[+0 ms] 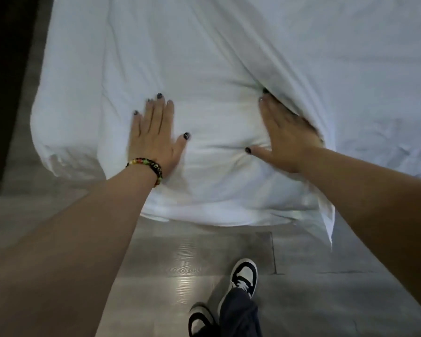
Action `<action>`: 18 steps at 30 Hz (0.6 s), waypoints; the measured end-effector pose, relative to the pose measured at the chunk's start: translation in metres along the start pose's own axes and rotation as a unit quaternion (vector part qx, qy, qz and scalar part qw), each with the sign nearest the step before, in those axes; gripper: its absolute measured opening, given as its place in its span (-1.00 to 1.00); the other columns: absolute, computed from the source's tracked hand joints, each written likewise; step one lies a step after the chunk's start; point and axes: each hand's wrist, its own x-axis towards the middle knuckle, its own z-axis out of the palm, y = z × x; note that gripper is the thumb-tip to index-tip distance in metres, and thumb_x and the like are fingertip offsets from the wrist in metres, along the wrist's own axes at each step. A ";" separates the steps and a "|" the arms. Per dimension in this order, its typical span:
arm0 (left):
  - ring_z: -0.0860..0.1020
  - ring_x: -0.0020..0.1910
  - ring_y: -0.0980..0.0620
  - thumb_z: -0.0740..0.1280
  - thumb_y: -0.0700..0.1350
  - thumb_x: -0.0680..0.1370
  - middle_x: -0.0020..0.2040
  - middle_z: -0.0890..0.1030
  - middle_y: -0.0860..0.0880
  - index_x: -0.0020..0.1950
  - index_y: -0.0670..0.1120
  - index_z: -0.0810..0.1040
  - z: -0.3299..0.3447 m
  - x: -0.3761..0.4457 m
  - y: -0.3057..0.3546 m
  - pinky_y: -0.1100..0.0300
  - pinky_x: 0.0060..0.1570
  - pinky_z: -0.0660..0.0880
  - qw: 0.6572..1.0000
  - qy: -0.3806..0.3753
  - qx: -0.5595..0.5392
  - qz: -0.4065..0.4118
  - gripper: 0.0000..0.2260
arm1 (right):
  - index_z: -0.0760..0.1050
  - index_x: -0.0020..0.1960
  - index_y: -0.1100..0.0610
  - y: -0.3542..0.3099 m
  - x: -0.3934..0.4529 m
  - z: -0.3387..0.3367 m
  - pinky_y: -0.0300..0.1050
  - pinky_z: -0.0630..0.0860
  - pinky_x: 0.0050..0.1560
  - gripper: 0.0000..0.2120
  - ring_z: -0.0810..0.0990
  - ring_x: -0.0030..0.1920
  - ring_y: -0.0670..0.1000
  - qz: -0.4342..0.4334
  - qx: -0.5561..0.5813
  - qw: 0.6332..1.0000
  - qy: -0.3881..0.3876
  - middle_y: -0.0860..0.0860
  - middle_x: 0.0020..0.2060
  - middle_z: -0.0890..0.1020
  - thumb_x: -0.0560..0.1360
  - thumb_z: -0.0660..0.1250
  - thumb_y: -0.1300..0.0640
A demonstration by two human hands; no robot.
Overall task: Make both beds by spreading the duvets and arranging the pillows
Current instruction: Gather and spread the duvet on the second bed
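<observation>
- Head view, centre of the frame: a person is leaning over the foot of a bed, pressing both palms onto a white duvet (216, 69) that is filling the upper two thirds of the picture and hanging over the mattress edge toward the floor.
- Left of centre: the left hand (154, 135) is lying flat with fingers straight and close together, thumb spread out, holding nothing; it appears to be pinning the cloth so it does not slide. A beaded bracelet (145, 167) is circling that wrist.
- Right of centre: the right hand (286, 135) is also lying open, its fingertips slipping under a raised fold (301, 76) that is running diagonally toward the upper right; it seems to be pushing that ridge flat rather than gripping it.
- Lower right of the bed: a loose corner (326, 215) of the cover is drooping below the edge, suggesting the spreading is not yet finished.
- Bottom of the frame: two black-and-white sneakers (244, 276) are standing on grey floor tiles (180, 263), close to the bed.
- No pillows are showing, and a second bed is not in view.
</observation>
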 end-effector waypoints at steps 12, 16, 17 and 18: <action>-0.12 0.55 -0.13 -0.04 0.20 0.56 0.56 -0.15 -0.18 0.52 -0.25 -0.23 0.008 -0.134 -0.056 -0.09 0.49 -0.07 0.976 -0.079 -0.086 -0.185 -0.26 | -0.19 0.55 0.28 -0.022 -0.026 -0.024 0.04 -0.10 0.52 -0.17 -0.12 0.56 0.14 -0.018 -0.025 1.000 -0.008 0.19 0.55 -0.13 0.57 0.07 -0.22; -0.28 0.52 0.03 0.02 0.12 0.62 0.54 -0.30 -0.09 0.54 -0.20 -0.25 -0.034 -0.117 -0.044 0.08 0.50 -0.18 0.980 -0.047 -0.147 -0.126 -0.32 | -0.04 0.54 0.28 -0.055 -0.044 -0.032 0.07 0.02 0.51 -0.26 -0.09 0.54 0.13 -0.104 -0.035 0.994 -0.032 0.19 0.55 -0.07 0.57 -0.11 -0.23; -0.32 0.50 0.07 0.03 0.10 0.63 0.53 -0.33 -0.07 0.53 -0.18 -0.28 -0.047 -0.116 -0.042 0.11 0.50 -0.20 0.980 -0.046 -0.156 -0.112 -0.33 | -0.09 0.55 0.27 -0.065 -0.050 -0.040 0.03 -0.06 0.51 -0.24 -0.16 0.54 0.11 -0.115 -0.028 0.992 -0.031 0.16 0.54 -0.14 0.55 -0.19 -0.24; -0.35 0.48 0.09 0.03 0.09 0.63 0.52 -0.35 -0.05 0.53 -0.17 -0.29 -0.062 -0.116 -0.042 0.15 0.49 -0.22 0.980 -0.046 -0.167 -0.098 -0.33 | -0.16 0.54 0.25 -0.073 -0.057 -0.048 -0.02 -0.14 0.49 -0.24 -0.23 0.53 0.08 -0.127 -0.015 0.991 -0.027 0.13 0.53 -0.20 0.54 -0.25 -0.25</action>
